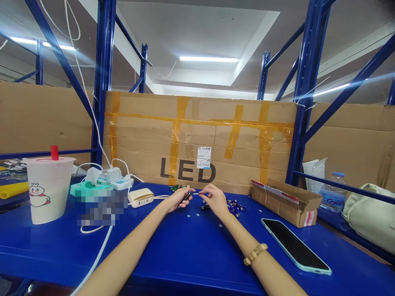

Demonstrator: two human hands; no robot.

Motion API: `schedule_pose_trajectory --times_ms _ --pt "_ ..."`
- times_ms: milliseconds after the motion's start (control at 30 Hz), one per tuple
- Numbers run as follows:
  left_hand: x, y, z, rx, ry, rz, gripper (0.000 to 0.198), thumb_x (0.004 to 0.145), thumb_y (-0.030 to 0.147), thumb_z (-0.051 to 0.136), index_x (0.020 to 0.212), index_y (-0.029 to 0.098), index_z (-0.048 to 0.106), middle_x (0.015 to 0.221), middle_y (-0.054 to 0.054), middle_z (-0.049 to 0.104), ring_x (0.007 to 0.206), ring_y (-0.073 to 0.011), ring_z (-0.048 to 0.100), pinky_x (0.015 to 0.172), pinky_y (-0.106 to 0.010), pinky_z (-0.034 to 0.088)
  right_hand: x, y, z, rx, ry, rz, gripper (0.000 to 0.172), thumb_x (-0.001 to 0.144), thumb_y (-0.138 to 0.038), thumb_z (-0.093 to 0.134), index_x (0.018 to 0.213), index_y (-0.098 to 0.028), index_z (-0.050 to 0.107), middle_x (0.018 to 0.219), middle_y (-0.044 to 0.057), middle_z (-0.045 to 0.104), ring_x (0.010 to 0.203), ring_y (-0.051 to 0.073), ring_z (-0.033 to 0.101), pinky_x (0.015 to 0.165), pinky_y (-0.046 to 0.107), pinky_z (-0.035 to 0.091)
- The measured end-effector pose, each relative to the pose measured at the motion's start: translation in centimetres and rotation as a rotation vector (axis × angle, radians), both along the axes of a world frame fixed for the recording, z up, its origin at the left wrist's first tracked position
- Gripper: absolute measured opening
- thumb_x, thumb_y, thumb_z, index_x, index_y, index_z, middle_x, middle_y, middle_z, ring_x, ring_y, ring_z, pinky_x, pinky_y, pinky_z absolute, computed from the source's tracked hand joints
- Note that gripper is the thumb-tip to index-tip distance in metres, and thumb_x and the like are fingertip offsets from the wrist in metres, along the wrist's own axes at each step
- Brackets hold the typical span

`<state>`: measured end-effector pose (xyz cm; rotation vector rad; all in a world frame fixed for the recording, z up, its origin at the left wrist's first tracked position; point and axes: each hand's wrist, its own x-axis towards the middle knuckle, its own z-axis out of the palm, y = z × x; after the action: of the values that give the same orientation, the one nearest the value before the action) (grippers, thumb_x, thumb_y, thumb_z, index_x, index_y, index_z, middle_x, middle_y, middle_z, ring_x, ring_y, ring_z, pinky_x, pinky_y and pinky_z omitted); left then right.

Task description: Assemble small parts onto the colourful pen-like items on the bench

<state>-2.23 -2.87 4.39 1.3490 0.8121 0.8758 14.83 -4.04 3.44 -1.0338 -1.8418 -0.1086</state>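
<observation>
Both my arms reach forward over a blue table (185, 246). My left hand (180, 198) is closed around a small dark pen-like barrel. My right hand (216, 199) pinches a thin white rod (200, 193) that runs between the two hands. A wooden bead bracelet sits on my right wrist. A few green pieces (174, 188) lie just behind my left hand. A pile of small blue pen-like parts (235, 206) lies to the right of my right hand.
A white cup (48, 188) with a red straw stands at the left, beside a tissue pack, a power strip (115, 181) and a power bank (141, 197). A phone (295, 246) lies at the right by an open carton (285, 201). A taped "LED" cardboard sheet (197, 139) walls the back.
</observation>
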Motion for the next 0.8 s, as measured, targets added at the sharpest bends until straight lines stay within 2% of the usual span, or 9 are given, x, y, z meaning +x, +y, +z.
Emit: schedule_pose_trajectory --times_ms 133,200,267,400,467,600,800 --pt "0.1 0.1 -0.4 0.063 0.022 0.054 0.027 0.076 0.036 0.052 0.089 0.013 0.050 0.056 0.005 0.042 0.039 -0.0016 0.030 0.037 -0.015 0.015 -0.3 -0.2 0.0 0.024 -0.092 0.031 0.011 0.070 -0.023 0.058 0.060 -0.019 0.064 0.079 -0.001 0.061 0.048 0.005 0.048 0.048 0.019 0.035" --pt "0.2 0.3 -0.7 0.104 0.036 0.084 0.026 0.072 0.033 0.057 0.085 0.012 0.052 0.056 0.005 0.043 0.039 -0.0012 0.030 0.037 -0.015 0.014 -0.4 -0.1 -0.2 -0.017 -0.123 0.063 0.010 0.068 -0.023 0.059 0.060 -0.019 0.063 0.081 -0.001 0.061 0.049 0.005 0.049 0.050 0.019 0.037" --pt "0.3 0.5 -1.1 0.145 0.039 0.114 0.027 0.071 0.034 0.057 0.085 0.011 0.054 0.057 0.004 0.045 0.038 -0.0009 0.029 0.037 -0.016 0.014 -0.6 0.0 -0.5 -0.099 -0.106 0.114 0.008 0.067 -0.027 0.062 0.069 -0.019 0.065 0.084 0.000 0.062 0.050 0.006 0.051 0.051 0.020 0.041" --pt "0.3 1.2 -1.7 0.223 0.016 0.156 0.028 0.068 0.034 0.057 0.084 0.011 0.058 0.062 0.002 0.049 0.036 0.0000 0.029 0.036 -0.016 0.015 -1.1 0.0 -1.2 -0.393 0.094 0.201 0.039 0.070 -0.043 0.057 0.100 -0.019 0.061 0.090 0.005 0.064 0.051 0.009 0.056 0.043 0.020 0.044" --pt "0.5 1.3 -1.8 0.240 -0.012 0.159 0.028 0.067 0.033 0.056 0.083 0.011 0.058 0.061 0.003 0.048 0.036 -0.0002 0.029 0.035 -0.017 0.015 -1.3 -0.1 -1.3 -0.523 0.179 0.242 0.047 0.071 -0.047 0.055 0.107 -0.017 0.058 0.089 0.007 0.064 0.055 0.011 0.059 0.038 0.019 0.044" --pt "0.9 1.0 -1.8 0.269 -0.027 0.159 0.028 0.067 0.034 0.054 0.084 0.012 0.056 0.054 0.005 0.047 0.035 -0.0011 0.028 0.035 -0.017 0.012 -1.6 -0.3 -1.1 -0.572 0.239 0.379 0.041 0.072 -0.045 0.053 0.097 -0.015 0.064 0.079 0.004 0.063 0.058 0.010 0.057 0.038 0.016 0.044" --pt "2.0 0.3 -2.2 0.312 -0.002 0.231 0.032 0.067 0.040 0.054 0.087 0.015 0.052 0.049 0.008 0.038 0.036 -0.0027 0.027 0.037 -0.017 0.015 -1.6 -0.2 -1.1 -0.576 0.303 0.450 0.042 0.065 -0.045 0.059 0.092 -0.013 0.066 0.070 0.003 0.060 0.054 0.008 0.050 0.037 0.017 0.045"
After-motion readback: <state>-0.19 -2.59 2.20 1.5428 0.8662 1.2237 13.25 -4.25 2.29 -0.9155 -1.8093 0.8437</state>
